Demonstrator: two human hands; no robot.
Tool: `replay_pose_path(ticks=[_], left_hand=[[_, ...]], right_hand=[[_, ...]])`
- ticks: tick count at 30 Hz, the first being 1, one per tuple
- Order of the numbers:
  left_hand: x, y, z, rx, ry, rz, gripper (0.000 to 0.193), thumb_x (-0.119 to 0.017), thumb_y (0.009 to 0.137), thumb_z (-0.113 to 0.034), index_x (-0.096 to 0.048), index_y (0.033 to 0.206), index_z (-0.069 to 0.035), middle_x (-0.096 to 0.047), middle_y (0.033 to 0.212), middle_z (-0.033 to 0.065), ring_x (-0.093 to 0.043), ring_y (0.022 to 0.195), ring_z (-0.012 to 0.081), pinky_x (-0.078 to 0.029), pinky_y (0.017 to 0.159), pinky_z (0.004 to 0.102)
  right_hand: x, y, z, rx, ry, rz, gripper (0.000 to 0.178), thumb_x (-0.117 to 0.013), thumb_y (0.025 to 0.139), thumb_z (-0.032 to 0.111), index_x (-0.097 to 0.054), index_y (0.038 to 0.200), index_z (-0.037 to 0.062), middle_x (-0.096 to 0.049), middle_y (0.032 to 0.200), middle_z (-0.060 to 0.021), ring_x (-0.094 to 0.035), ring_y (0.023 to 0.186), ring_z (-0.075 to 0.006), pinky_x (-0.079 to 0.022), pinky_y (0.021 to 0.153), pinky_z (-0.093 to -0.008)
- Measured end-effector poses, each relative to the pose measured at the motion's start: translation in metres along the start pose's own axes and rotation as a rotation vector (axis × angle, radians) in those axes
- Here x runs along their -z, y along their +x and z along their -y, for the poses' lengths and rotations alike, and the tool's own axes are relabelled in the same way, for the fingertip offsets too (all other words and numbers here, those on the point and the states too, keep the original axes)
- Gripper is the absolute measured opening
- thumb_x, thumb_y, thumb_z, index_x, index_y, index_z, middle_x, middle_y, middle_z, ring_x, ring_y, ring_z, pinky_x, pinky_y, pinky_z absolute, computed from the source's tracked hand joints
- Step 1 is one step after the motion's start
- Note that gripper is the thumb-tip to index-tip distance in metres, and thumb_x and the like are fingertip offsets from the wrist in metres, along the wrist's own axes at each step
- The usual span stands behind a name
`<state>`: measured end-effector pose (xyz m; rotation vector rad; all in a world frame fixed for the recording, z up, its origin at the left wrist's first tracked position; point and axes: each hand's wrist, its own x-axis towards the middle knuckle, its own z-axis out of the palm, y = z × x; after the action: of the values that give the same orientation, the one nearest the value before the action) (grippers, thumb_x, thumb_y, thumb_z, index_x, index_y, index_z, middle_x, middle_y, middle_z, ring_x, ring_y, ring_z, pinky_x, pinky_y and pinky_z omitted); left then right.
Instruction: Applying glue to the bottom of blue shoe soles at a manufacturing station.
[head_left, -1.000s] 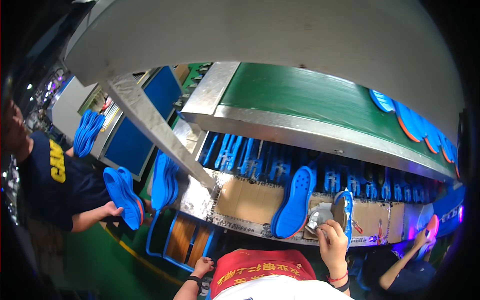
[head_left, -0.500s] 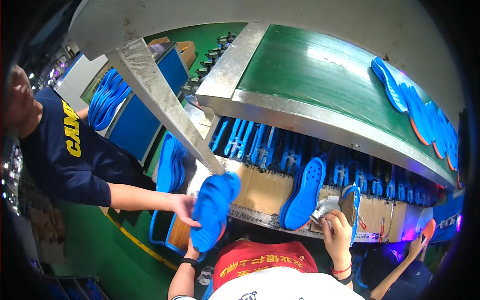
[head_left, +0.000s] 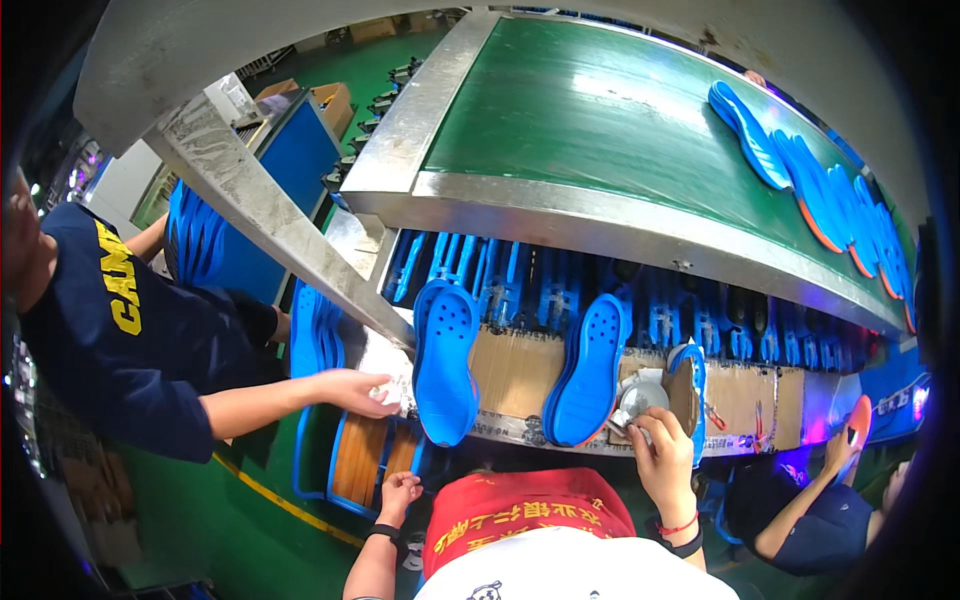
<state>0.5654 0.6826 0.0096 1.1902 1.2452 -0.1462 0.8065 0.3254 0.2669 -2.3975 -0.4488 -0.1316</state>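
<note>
"Head view: a person's right hand [head_left: 662, 450] meets the near edge of a round grey dish [head_left: 645, 398] on a cardboard-covered bench [head_left: 515, 375]. Is it clamped on anything?"

"Cannot tell. Thumb and fingertips bend toward one another at the dish's rim, but whether they pinch something is hidden."

"And the other?"

"Left hand [head_left: 401, 490], well apart from the dish, to its left and closer to the wearer's body, fingers loosely curled. Nothing shows in it; whether the tips meet is too small to tell."

"Which way do things lie from the grip?"

"Dish just beyond the right fingertips, making that hand far the nearer. Left of the dish, a blue sole stack [head_left: 587, 375] runs lengthwise away from the person, holed end farthest. Just right of the dish, a blue-rimmed, tan-faced piece [head_left: 682, 392] points much the same way."

"The neighbour?"

"A co-worker's hand [head_left: 362, 393], farther left of the dish, fingers extended just beside a second sole stack [head_left: 447, 370]."
</note>
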Motion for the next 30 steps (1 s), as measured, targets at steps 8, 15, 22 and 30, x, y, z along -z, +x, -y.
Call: replay_pose_path(ticks=[8, 15, 22, 30], left_hand=[[-0.084, -0.013, -0.112, -0.808, 0.311, -0.250, 0.023, -0.062, 0.093, -0.023, -0.055, 0.100, -0.001, -0.056, 0.098, 0.0112, -0.054, 0.086, 0.0197, -0.045, 0.077, 0.0343], [-0.075, 0.016, -0.143, -0.998, 0.950, -0.318, 0.019, -0.064, 0.085, -0.007, -0.051, 0.097, -0.001, -0.047, 0.109, 0.0198, -0.042, 0.108, 0.0372, -0.036, 0.090, 0.0468], [-0.064, -0.035, -0.170, -0.804, 0.537, 0.028, 0.022, -0.052, 0.096, -0.007, -0.037, 0.111, -0.004, -0.056, 0.097, 0.0122, -0.056, 0.079, 0.0249, -0.044, 0.070, 0.0395], [-0.138, -0.141, -0.196, -0.561, -0.177, 0.659, 0.065, -0.066, 0.083, 0.005, -0.031, 0.137, -0.001, -0.046, 0.130, 0.0109, -0.046, 0.121, 0.0194, -0.037, 0.106, 0.0364]], right_hand=[[-0.018, -0.013, -0.036, -0.085, -0.160, -0.025, 0.007, -0.063, 0.087, 0.008, -0.060, 0.093, 0.0049, -0.060, 0.102, -0.0147, -0.064, 0.072, -0.0369, -0.052, 0.058, -0.0434], [-0.038, -0.024, -0.069, -0.183, -0.297, 0.051, 0.011, -0.057, 0.092, 0.014, -0.054, 0.096, 0.0052, -0.055, 0.106, -0.0155, -0.063, 0.068, -0.0401, -0.052, 0.057, -0.0483], [-0.031, -0.029, -0.068, -0.242, -0.250, 0.066, 0.012, -0.057, 0.092, 0.015, -0.054, 0.096, 0.0040, -0.055, 0.106, -0.0157, -0.063, 0.072, -0.0403, -0.053, 0.060, -0.0480], [-0.001, -0.022, -0.030, -0.117, 0.007, -0.044, 0.011, -0.063, 0.086, 0.005, -0.059, 0.096, 0.0037, -0.058, 0.103, -0.0142, -0.064, 0.076, -0.0357, -0.053, 0.062, -0.0415]])
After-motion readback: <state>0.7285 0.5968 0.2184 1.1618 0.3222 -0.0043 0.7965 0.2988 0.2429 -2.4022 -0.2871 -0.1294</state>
